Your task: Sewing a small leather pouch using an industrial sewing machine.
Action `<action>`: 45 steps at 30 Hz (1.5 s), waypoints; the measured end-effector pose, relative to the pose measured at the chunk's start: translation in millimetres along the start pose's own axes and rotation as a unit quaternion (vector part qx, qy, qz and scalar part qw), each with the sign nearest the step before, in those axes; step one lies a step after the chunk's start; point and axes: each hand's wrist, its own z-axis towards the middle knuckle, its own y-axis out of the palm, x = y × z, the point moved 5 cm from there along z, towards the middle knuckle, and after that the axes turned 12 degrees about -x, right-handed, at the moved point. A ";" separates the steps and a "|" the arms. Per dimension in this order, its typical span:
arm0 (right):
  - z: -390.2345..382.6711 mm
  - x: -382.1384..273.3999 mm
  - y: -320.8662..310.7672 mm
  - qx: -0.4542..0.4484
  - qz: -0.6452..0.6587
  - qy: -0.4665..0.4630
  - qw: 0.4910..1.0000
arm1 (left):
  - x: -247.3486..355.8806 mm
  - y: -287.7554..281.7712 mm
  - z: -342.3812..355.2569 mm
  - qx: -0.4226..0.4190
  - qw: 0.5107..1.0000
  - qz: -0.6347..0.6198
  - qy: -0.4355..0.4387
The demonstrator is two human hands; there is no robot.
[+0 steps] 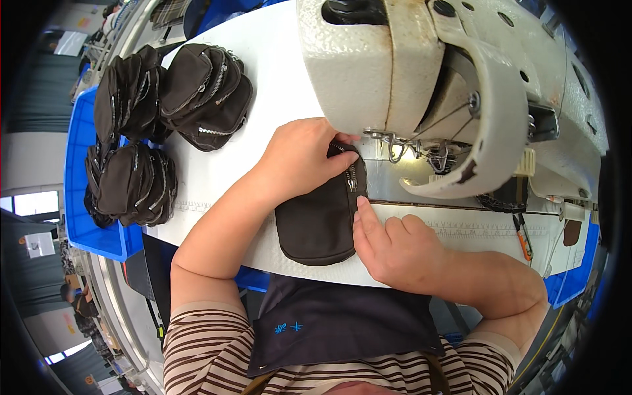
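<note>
A dark brown fabric pouch (311, 225) with a zipper along its right side lies on the white sewing table (207, 178). My left hand (301, 156) grips its upper end, fingers curled and thumb over the zipper. My right hand (403, 253) is at the pouch's right edge, thumb and index finger pressed on it, other fingers bent. The white sewing machine (349, 76) stands over the table, its presser foot just right of the pouch's top.
Several similar pouches (194, 99) are piled at the left, partly over a blue tray (82, 230). Orange-handled scissors (525, 238) lie at the right near a printed ruler strip. Another blue bin (569, 283) sits beyond the right edge.
</note>
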 end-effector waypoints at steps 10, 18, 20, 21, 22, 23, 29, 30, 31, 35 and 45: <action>-0.3 1.7 1.0 -0.001 -0.001 -0.009 1.000 | 2.0 -2.4 1.1 0.011 0.999 0.005 0.030; -0.7 -0.3 1.8 0.011 -0.005 -0.008 1.000 | 6.2 -3.8 0.7 -0.005 1.000 0.014 0.011; -1.3 -0.7 2.2 0.007 -0.005 -0.009 1.000 | 7.9 -3.8 0.4 -0.031 0.999 0.029 -0.010; -1.3 -1.0 2.4 0.003 -0.005 -0.010 1.000 | 8.3 -3.1 -0.1 -0.031 0.999 0.029 -0.010; -1.4 -1.2 2.3 0.003 -0.005 -0.010 1.000 | 8.9 -2.3 -0.5 -0.024 0.999 0.030 -0.005; -1.4 -1.3 2.5 -0.001 0.001 -0.010 1.000 | 8.9 -1.6 -0.9 -0.018 0.999 0.030 0.000; -1.9 -0.9 3.5 -0.012 0.018 -0.008 1.000 | 10.5 -3.2 -4.0 0.038 0.995 0.088 0.027; -1.7 -1.5 3.4 -0.018 0.018 -0.009 1.000 | 9.8 -2.9 -4.3 0.039 0.995 0.089 0.026; -1.7 -2.2 2.9 -0.017 0.018 -0.011 1.000 | 8.7 -2.1 -3.8 0.039 0.995 0.090 0.029; -2.3 -2.5 1.6 -0.018 0.017 0.001 1.000 | 7.9 -2.3 -1.0 0.009 0.996 0.082 0.026; -1.2 29.0 19.0 -0.024 0.017 0.098 0.995 | -5.1 -11.5 38.8 0.062 0.991 0.043 0.107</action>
